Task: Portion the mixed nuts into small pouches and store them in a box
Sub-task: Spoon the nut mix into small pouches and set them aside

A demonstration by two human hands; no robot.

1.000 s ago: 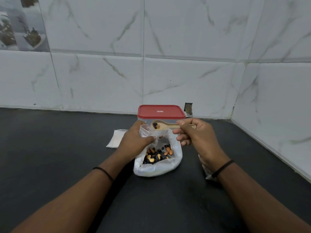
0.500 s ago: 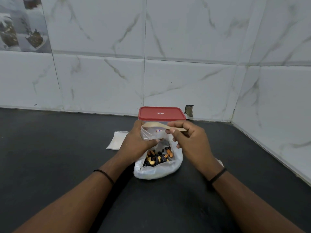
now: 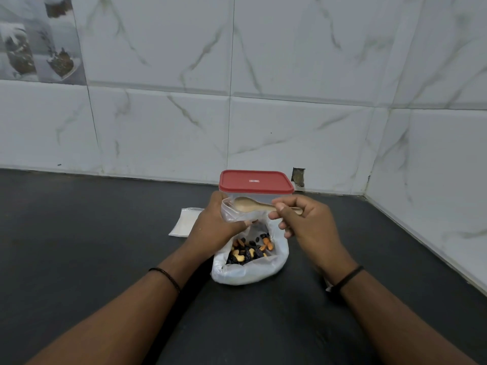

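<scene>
The clear box with the red lid (image 3: 256, 180) stands on the dark counter (image 3: 92, 233) close to the tiled wall, and everything else sits around it. Directly in front of the box, the left hand (image 3: 216, 227) pinches a small clear pouch (image 3: 237, 213) by its top, fingers and thumb curled on the plastic. The right hand (image 3: 305, 222) grips the handle of a wooden spoon (image 3: 250, 204), whose bowl sits at the pouch's mouth, just before the box wall (whether it carries any nuts I cannot tell). Nearer the person than the box, below both hands, a white plastic bag (image 3: 247, 272) lies open on the counter with the mixed nuts (image 3: 250, 251) inside. Left of the box lie flat empty pouches (image 3: 184, 222).
</scene>
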